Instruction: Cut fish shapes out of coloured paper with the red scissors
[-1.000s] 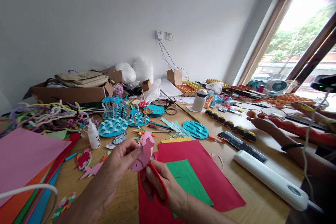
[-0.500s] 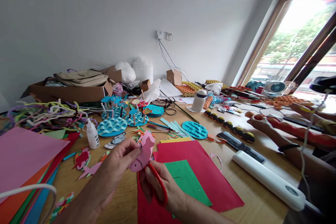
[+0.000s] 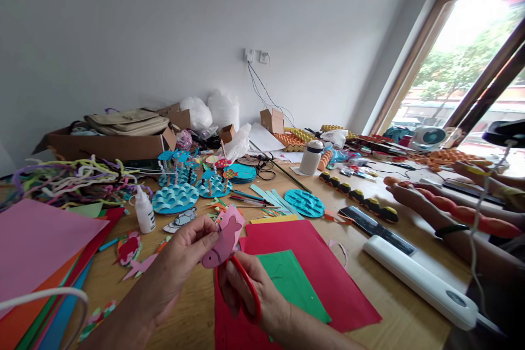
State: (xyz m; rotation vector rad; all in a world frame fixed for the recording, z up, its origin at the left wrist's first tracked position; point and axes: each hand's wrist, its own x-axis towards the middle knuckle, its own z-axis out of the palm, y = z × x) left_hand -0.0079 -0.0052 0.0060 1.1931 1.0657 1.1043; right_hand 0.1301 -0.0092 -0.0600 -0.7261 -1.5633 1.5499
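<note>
Barely turned since half a second ago, the pink paper fish (image 3: pixel 225 239) sits a touch flatter, and the orange strip (image 3: pixel 463 211) by a co-worker's hand (image 3: pixel 402 194) at the far right has shifted too. Pinched between thumb and fingers of the left hand (image 3: pixel 186 249), the fish is held above the worktop (image 3: pixel 192 306), head down and tail up, with lighter pink paper showing behind it. The right hand (image 3: pixel 262 290) grips the red-handled scissors (image 3: pixel 248 278) just by the fish's lower edge — whether the blades are apart, I cannot tell. Beneath the right hand lie a red sheet (image 3: pixel 315 262) and, over it, a green sheet (image 3: pixel 293 284); a glue bottle (image 3: pixel 145 213) stands upright to the left — near a blue wavy disc (image 3: pixel 175 198).
</note>
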